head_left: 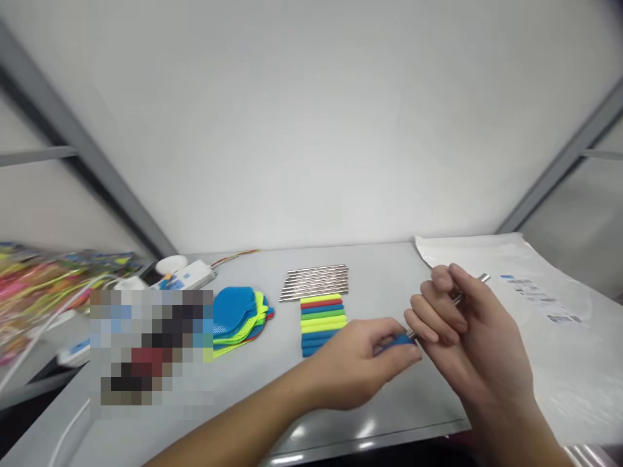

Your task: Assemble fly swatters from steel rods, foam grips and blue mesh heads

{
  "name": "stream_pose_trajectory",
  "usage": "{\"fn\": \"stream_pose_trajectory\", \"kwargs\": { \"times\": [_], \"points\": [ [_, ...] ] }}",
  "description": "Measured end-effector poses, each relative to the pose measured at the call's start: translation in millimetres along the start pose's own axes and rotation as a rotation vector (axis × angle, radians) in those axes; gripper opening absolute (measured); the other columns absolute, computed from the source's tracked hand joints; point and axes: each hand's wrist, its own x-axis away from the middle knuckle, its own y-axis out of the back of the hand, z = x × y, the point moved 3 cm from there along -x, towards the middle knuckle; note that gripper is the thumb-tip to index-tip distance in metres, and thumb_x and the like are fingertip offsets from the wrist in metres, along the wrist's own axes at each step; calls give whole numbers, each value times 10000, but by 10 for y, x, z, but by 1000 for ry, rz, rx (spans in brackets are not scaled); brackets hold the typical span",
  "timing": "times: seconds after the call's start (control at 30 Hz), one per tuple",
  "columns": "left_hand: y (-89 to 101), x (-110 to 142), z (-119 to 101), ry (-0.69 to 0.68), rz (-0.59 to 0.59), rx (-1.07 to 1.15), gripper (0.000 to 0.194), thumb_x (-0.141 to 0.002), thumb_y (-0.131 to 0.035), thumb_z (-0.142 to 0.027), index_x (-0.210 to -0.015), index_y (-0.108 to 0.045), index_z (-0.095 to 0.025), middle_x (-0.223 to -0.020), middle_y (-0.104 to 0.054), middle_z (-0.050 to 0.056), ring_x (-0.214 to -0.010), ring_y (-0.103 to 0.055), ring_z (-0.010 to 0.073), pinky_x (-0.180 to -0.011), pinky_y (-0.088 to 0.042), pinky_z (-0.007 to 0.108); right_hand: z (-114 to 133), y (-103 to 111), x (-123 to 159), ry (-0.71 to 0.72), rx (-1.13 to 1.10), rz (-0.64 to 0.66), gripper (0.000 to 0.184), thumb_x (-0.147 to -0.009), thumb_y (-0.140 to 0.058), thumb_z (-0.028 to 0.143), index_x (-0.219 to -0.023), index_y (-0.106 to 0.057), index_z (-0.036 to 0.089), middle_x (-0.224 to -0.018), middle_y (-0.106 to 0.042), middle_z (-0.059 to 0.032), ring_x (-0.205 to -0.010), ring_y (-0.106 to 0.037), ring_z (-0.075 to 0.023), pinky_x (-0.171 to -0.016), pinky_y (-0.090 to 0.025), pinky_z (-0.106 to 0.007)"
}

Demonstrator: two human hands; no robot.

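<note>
My left hand (pixel 360 363) pinches a blue foam handle (pixel 400 340) at its fingertips. My right hand (pixel 462 331) is closed around a thin metal rod (pixel 481 279) whose tip sticks out above the fingers; the rod's lower end meets the blue handle. Both hands hover over the grey table (pixel 272 402). Just left of them lies a row of coloured foam handles (pixel 322 321), yellow, red, blue and green. Behind that row rests a bundle of metal rods (pixel 316 282). A stack of mesh swatter heads (pixel 241 318), blue on top, lies further left.
A large white plastic bag (pixel 545 311) with printed labels covers the table's right side. A white power strip with cables (pixel 187 275) sits at the back left. Colourful packaged goods (pixel 43 279) pile up at the far left. A blurred-out patch hides part of the left table.
</note>
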Motion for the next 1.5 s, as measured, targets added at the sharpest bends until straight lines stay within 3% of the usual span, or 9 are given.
{"fn": "stream_pose_trajectory", "kwargs": {
  "times": [0.07,0.17,0.27,0.33,0.4,0.53,0.83,1.33,1.5],
  "points": [
    [140,220,-55,94,11,136,342,-909,-537,-478,-1116,-594,-212,-711,-539,-39,-398,-370,47,-388,-334,187,-82,-80,21,-24,-54,-7,338,-947,-469,337,-646,-538,197,-448,-150,92,-393,-161,-69,-399,-331,-200],
    [323,561,-73,45,-99,281,382,-943,-491,-447,-1243,-547,-217,-932,-663,66,-395,-495,63,-414,-442,220,-285,-221,106,-36,-124,-8,385,-960,-444,367,-619,-503,199,-454,-165,86,-405,-186,-76,-422,-353,-208],
    [441,785,-13,-118,-317,460,373,-963,-455,-435,-1170,-600,-160,-1004,-672,136,-642,-651,166,-572,-556,309,-499,-381,229,21,-175,-7,432,-969,-419,412,-598,-481,199,-453,-173,82,-409,-210,-79,-436,-356,-214],
    [482,855,54,-223,-467,594,347,-971,-451,-409,-1035,-639,-124,-949,-678,138,-863,-660,219,-752,-563,359,-625,-473,310,76,-197,-19,462,-976,-388,419,-578,-463,197,-444,-165,80,-402,-206,-80,-431,-345,-215],
    [482,875,115,-281,-534,716,368,-978,-430,-419,-939,-638,-118,-885,-675,125,-922,-640,230,-842,-531,395,-730,-532,373,115,-215,-49,477,-981,-361,402,-558,-438,196,-438,-140,80,-389,-176,-82,-411,-321,-215],
    [413,874,198,-294,-541,855,522,-979,-329,-543,-871,-618,-121,-754,-650,102,-781,-628,212,-768,-519,373,-877,-552,417,103,-239,-158,463,-966,-371,390,-543,-376,203,-439,-85,81,-382,-101,-94,-369,-276,-222],
    [385,868,335,-228,-684,924,623,-951,-263,-640,-771,-583,-136,-599,-558,42,-632,-544,154,-698,-455,285,-1132,-550,361,-1,-223,-280,401,-937,-429,344,-578,-315,207,-447,-96,100,-402,-104,-85,-480,-401,-243],
    [401,884,343,-179,-771,977,591,-947,-310,-636,-751,-552,-134,-637,-531,18,-616,-482,101,-641,-422,204,-1293,-587,317,-79,-194,-102,412,-956,-433,369,-582,-361,209,-417,-201,98,-386,-261,-88,-524,-383,-244],
    [419,937,333,-191,-832,1004,528,-938,-376,-623,-779,-539,-147,-689,-508,0,-649,-484,99,-649,-441,204,-1328,-660,304,-84,-180,-36,391,-955,-434,360,-595,-385,215,-418,-209,92,-424,-371,-113,-648,-457,-309]
  ]
}}
